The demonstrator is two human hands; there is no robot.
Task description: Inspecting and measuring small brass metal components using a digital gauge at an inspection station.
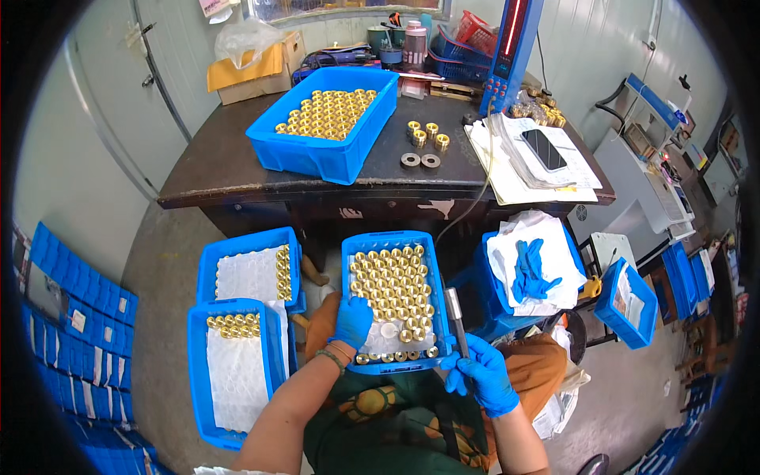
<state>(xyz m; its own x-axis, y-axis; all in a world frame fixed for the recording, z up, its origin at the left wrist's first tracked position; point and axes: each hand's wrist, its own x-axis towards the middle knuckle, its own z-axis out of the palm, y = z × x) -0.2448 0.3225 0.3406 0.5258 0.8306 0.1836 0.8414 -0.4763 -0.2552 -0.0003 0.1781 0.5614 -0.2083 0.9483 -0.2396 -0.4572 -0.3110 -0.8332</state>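
Observation:
In front of me a blue plastic bin point(437, 277) holds rows of brass rings point(388, 281), with a white liner sheet showing near its front. My left hand point(354, 321), in a blue glove, is over the bin's left side with its fingers curled down at the rings. Whatever those fingers hold, if anything, is hidden. Beside the bin's right front corner, my gloved right hand point(484, 374) is closed round the dark handle of a plug gauge point(454, 305). Its bright metal cylinder end points up and away from me, apart from the rings.
Two blue bins point(194, 380) with paper-covered rings stand at left. On the dark desk point(229, 178) are a large bin of rings point(324, 158), loose rings point(419, 138), papers, a phone point(544, 150) and a blue gauge column point(513, 55). Gloves point(534, 269) lie on a bin at right.

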